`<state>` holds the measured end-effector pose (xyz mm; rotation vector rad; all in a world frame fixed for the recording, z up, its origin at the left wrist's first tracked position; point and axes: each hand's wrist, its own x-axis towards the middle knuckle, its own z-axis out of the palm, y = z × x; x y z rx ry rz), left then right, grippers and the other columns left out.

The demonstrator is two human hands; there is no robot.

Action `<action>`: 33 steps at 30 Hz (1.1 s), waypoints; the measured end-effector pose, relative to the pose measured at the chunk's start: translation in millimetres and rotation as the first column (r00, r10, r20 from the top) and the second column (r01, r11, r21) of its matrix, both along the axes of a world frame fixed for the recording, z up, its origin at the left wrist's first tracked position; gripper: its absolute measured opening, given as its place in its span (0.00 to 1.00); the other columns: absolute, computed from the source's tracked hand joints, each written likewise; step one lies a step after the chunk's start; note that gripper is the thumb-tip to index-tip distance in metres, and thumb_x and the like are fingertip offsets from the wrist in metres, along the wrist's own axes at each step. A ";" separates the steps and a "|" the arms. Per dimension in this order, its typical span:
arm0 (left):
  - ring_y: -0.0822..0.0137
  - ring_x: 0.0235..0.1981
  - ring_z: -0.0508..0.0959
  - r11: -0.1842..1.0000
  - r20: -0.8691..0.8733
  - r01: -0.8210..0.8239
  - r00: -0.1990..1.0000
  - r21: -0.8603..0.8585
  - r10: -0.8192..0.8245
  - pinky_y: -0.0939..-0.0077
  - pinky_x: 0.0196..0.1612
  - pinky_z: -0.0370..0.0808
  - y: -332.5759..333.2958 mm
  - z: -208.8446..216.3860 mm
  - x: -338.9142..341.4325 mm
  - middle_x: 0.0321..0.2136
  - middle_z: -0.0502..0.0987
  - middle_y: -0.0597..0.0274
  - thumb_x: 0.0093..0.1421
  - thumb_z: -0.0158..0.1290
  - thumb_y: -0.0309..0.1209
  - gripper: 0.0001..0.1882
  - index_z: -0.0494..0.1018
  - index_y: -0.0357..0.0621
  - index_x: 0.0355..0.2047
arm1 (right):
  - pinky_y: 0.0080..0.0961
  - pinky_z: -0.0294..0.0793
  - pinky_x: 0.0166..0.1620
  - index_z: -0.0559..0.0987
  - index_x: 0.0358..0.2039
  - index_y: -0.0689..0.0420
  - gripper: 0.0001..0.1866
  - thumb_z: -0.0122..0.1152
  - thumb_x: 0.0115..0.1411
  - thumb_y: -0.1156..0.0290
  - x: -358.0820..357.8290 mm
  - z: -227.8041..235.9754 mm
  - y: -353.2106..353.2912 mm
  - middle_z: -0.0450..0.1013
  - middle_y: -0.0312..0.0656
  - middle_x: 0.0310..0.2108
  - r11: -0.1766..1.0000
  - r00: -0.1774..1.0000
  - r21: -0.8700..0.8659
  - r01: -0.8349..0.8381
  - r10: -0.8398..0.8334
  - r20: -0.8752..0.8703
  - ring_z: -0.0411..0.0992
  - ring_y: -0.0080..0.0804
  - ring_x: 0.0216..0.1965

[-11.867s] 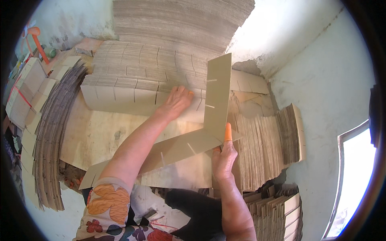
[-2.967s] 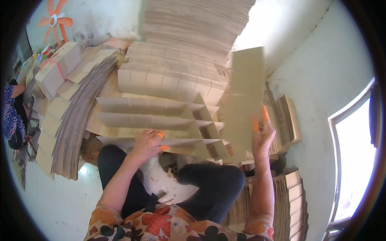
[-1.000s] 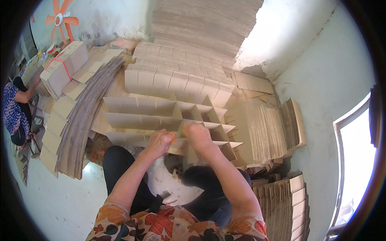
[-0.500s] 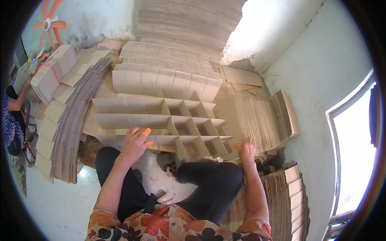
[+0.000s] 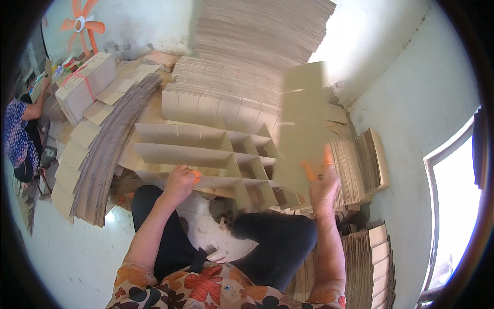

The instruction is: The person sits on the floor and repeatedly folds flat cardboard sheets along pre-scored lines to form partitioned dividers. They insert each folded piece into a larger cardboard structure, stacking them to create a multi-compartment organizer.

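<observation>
In front of my knees stands a cardboard divider grid (image 5: 180, 153), long slotted strips crossed by shorter ones on its right half. My left hand (image 5: 180, 184), with orange finger covers, is closed at the top edge of its nearest long strip. Upright in my right hand (image 5: 324, 188) is a flat slotted cardboard strip (image 5: 302, 118), blurred by motion. That strip hides the right part of the grid. Orange covers show on the right fingers too.
Slotted strips (image 5: 216, 103) are stacked behind the grid, with a tall cardboard pile (image 5: 262, 33) beyond. More cardboard stacks (image 5: 347, 159) stand at right and a curved one (image 5: 116, 149) at left. Another person (image 5: 25, 121) sits far left, near a tied box (image 5: 87, 85) and an orange fan (image 5: 80, 24).
My right hand has raised a cardboard strip upright from beside the grid. The left hand stays at the near strip. The whole view has shifted slightly.
</observation>
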<state>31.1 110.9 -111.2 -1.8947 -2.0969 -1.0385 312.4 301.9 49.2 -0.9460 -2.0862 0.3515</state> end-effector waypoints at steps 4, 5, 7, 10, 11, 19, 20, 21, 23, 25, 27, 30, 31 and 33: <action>0.57 0.28 0.72 1.000 0.030 0.018 0.999 0.014 -0.019 0.63 0.34 0.68 5.7 3.0 2.1 0.19 0.73 0.57 0.47 0.57 0.26 0.05 0.73 0.43 0.25 | 0.19 0.73 0.35 0.65 0.59 0.63 0.33 0.66 0.53 0.78 -47.5 -6.9 -26.6 0.78 0.53 0.36 0.950 0.944 -0.209 -0.233 0.273 0.186 0.73 0.19 0.29; 0.57 0.28 0.72 0.999 0.041 0.025 0.999 0.020 -0.026 0.64 0.34 0.68 6.3 2.9 1.5 0.19 0.73 0.57 0.47 0.57 0.26 0.04 0.73 0.43 0.24 | 0.19 0.73 0.35 0.66 0.59 0.64 0.33 0.65 0.52 0.79 -58.6 -9.3 -32.0 0.77 0.54 0.37 0.928 0.934 -0.231 -0.292 0.329 0.141 0.73 0.19 0.29; 0.55 0.26 0.71 0.999 0.058 0.031 0.998 0.032 -0.033 0.63 0.33 0.68 5.6 -0.4 0.6 0.19 0.73 0.57 0.46 0.58 0.23 0.06 0.74 0.42 0.26 | 0.18 0.73 0.35 0.66 0.58 0.64 0.32 0.64 0.52 0.81 -79.2 -16.3 -40.1 0.77 0.55 0.38 0.874 0.902 -0.273 -0.402 0.429 0.047 0.74 0.19 0.29; 0.55 0.25 0.71 0.998 0.060 0.035 0.998 0.049 -0.038 0.63 0.33 0.69 5.8 -1.6 -0.3 0.19 0.73 0.56 0.44 0.59 0.21 0.07 0.74 0.41 0.26 | 0.17 0.68 0.30 0.69 0.56 0.65 0.31 0.67 0.50 0.79 -99.5 -33.6 -44.2 0.72 0.50 0.27 0.869 0.888 -0.214 -0.447 0.460 0.012 0.63 0.21 0.23; 0.55 0.25 0.71 0.998 0.056 0.036 0.998 0.054 -0.039 0.63 0.33 0.69 6.8 -1.5 -0.5 0.19 0.73 0.56 0.44 0.59 0.21 0.07 0.74 0.41 0.26 | 0.16 0.65 0.27 0.70 0.55 0.65 0.32 0.69 0.50 0.77 -103.5 -39.6 -43.6 0.69 0.47 0.21 0.866 0.885 -0.197 -0.459 0.466 -0.016 0.58 0.21 0.19; 0.57 0.26 0.71 0.999 0.032 0.040 0.999 0.015 -0.041 0.64 0.33 0.69 7.2 -0.3 -5.0 0.19 0.72 0.58 0.44 0.59 0.22 0.07 0.72 0.42 0.24 | 0.18 0.69 0.29 0.69 0.54 0.67 0.29 0.66 0.51 0.79 -111.9 -33.0 -52.3 0.72 0.53 0.25 0.892 0.894 -0.314 -0.326 0.399 0.205 0.61 0.24 0.20; 0.57 0.26 0.71 0.999 0.031 0.038 0.999 0.010 -0.038 0.64 0.33 0.69 7.7 -1.0 -5.3 0.18 0.72 0.58 0.44 0.59 0.22 0.07 0.72 0.43 0.24 | 0.18 0.69 0.30 0.69 0.54 0.68 0.28 0.66 0.52 0.80 -112.1 -32.0 -53.1 0.73 0.54 0.27 0.897 0.888 -0.329 -0.296 0.385 0.252 0.63 0.24 0.21; 0.56 0.26 0.71 0.999 0.039 0.040 0.998 0.020 -0.040 0.64 0.33 0.69 8.5 -1.5 -5.6 0.18 0.71 0.58 0.44 0.59 0.22 0.07 0.72 0.43 0.23 | 0.18 0.70 0.32 0.69 0.53 0.68 0.28 0.65 0.51 0.81 -113.0 -33.3 -54.6 0.74 0.55 0.30 0.888 0.886 -0.330 -0.320 0.404 0.226 0.66 0.24 0.23; 0.56 0.26 0.71 0.998 0.055 0.042 0.998 0.040 -0.044 0.64 0.32 0.68 10.1 -2.4 -5.7 0.18 0.71 0.58 0.44 0.58 0.21 0.07 0.71 0.43 0.23 | 0.18 0.72 0.34 0.70 0.53 0.69 0.26 0.64 0.51 0.83 -116.3 -38.5 -56.9 0.76 0.57 0.36 0.868 0.880 -0.332 -0.370 0.442 0.173 0.72 0.23 0.28; 0.57 0.26 0.71 0.999 0.043 0.042 0.998 0.028 -0.043 0.64 0.32 0.68 12.2 -4.3 -6.9 0.18 0.71 0.59 0.44 0.58 0.21 0.07 0.71 0.43 0.22 | 0.20 0.74 0.38 0.70 0.51 0.70 0.25 0.62 0.51 0.85 -119.5 -45.4 -51.3 0.74 0.58 0.42 0.859 0.865 -0.312 -0.406 0.472 0.172 0.75 0.25 0.36; 0.57 0.26 0.71 0.999 0.046 0.042 0.998 0.027 -0.043 0.64 0.32 0.68 13.0 -5.3 -7.8 0.18 0.71 0.59 0.44 0.58 0.21 0.07 0.71 0.43 0.22 | 0.21 0.74 0.40 0.70 0.50 0.71 0.24 0.61 0.51 0.87 -122.4 -45.9 -48.1 0.73 0.59 0.46 0.850 0.856 -0.321 -0.418 0.487 0.174 0.76 0.27 0.42; 0.58 0.26 0.71 0.999 0.062 0.040 0.997 0.028 -0.041 0.65 0.32 0.67 13.6 -3.9 -8.2 0.18 0.72 0.60 0.43 0.58 0.21 0.07 0.71 0.44 0.21 | 0.23 0.75 0.41 0.71 0.48 0.72 0.22 0.60 0.50 0.88 -124.1 -48.8 -44.7 0.72 0.59 0.48 0.839 0.856 -0.374 -0.396 0.484 0.180 0.75 0.31 0.47; 0.59 0.27 0.72 0.999 0.058 0.037 0.998 0.020 -0.038 0.65 0.33 0.67 13.9 -2.2 -7.2 0.19 0.73 0.60 0.42 0.57 0.22 0.07 0.70 0.44 0.20 | 0.23 0.75 0.41 0.71 0.47 0.72 0.22 0.60 0.50 0.88 -122.3 -57.9 -41.7 0.72 0.60 0.48 0.836 0.858 -0.389 -0.387 0.481 0.182 0.75 0.33 0.47; 0.59 0.28 0.72 0.999 0.056 0.032 0.998 0.010 -0.033 0.66 0.33 0.67 14.0 -0.7 -6.5 0.19 0.74 0.61 0.41 0.57 0.22 0.07 0.70 0.45 0.19 | 0.23 0.75 0.40 0.71 0.46 0.72 0.20 0.60 0.50 0.87 -122.5 -60.2 -42.0 0.72 0.60 0.47 0.845 0.861 -0.375 -0.382 0.473 0.188 0.75 0.36 0.47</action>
